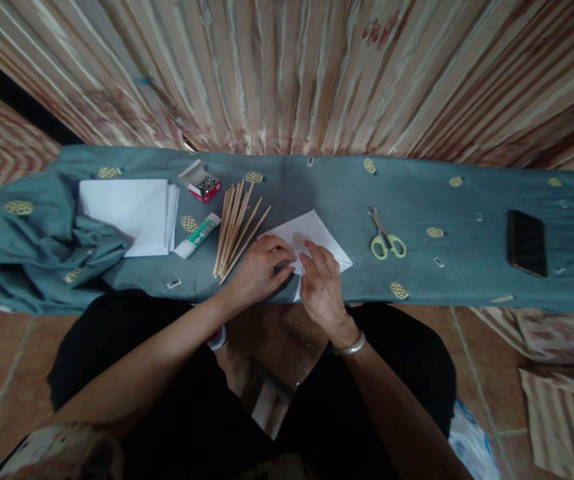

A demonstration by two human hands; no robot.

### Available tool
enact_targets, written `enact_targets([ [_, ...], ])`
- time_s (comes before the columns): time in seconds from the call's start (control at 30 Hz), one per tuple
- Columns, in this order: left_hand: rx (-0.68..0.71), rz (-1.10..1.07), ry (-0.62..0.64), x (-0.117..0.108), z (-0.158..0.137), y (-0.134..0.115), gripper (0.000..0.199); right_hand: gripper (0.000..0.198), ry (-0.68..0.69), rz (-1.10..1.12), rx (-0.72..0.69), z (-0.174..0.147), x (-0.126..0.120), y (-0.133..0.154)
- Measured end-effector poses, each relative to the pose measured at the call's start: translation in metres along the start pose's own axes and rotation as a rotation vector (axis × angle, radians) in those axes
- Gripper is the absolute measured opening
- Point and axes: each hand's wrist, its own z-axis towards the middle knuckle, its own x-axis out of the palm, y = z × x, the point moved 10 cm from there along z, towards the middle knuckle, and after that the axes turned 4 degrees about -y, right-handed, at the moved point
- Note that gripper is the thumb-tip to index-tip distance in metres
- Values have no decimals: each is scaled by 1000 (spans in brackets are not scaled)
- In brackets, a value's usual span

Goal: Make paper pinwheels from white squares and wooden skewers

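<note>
A folded sheet of white paper lies on the cloth in front of me, with creases running to its corners. My left hand is on its left side, fingers curled in at the paper's inner edge. From the right, my right hand bends its fingers over the same sheet, close to the left fingertips. Both hands partly cover the paper's lower half. Beside my left hand lie several thin wooden sticks.
Left of the sticks are a green-and-white glue tube, an open small box of metal pieces and stacked white paper. Scissors with green handles and a dark phone lie to the right. A striped curtain hangs behind.
</note>
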Motion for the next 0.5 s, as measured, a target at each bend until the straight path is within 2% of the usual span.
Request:
enact_targets([
  [0.13,57,37,53,8,-3,-7,12,41,-38,24,16,0,-3,-2],
  [0.3,123,118,107,13,-5,-17,15,39,-5,46,22,0,-2,-3],
  [0.5,152,159,104,15,-6,-18,16,39,-95,187,57,3,-23,-22],
])
